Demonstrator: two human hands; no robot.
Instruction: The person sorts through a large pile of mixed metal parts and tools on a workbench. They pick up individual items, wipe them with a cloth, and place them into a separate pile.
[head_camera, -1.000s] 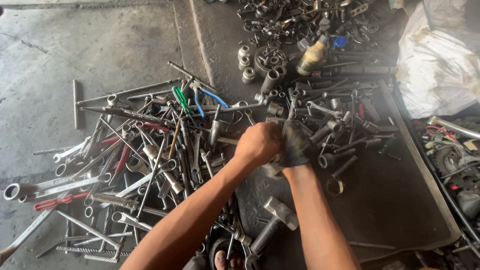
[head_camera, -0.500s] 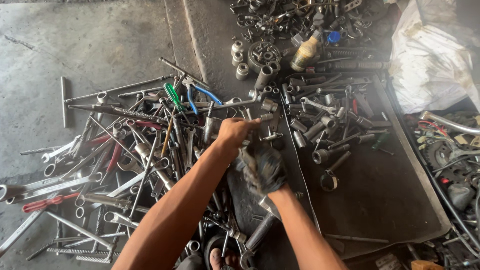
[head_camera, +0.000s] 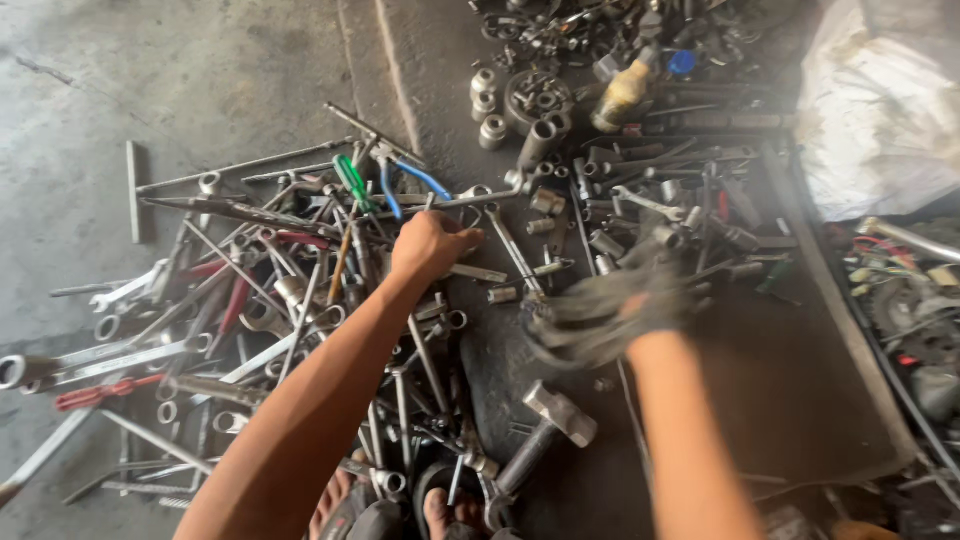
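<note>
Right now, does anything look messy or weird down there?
Yes. The tools lie in one tangled heap on the floor, wrenches and rods crossing every way. The left hand rests closed on that heap. The right hand holds a dark rag; it is blurred. A hammer lies near bare toes.

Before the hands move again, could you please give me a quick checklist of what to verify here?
1. Left hand on the wrench pile: ok, fist closed among the tools.
2. What the left hand grips: cannot tell, fingers hide it.
3. Right hand in sharp view: not ok, motion-blurred.
4. Dark rag in right hand: ok.
5. Hammer apart from both hands: ok.
</note>
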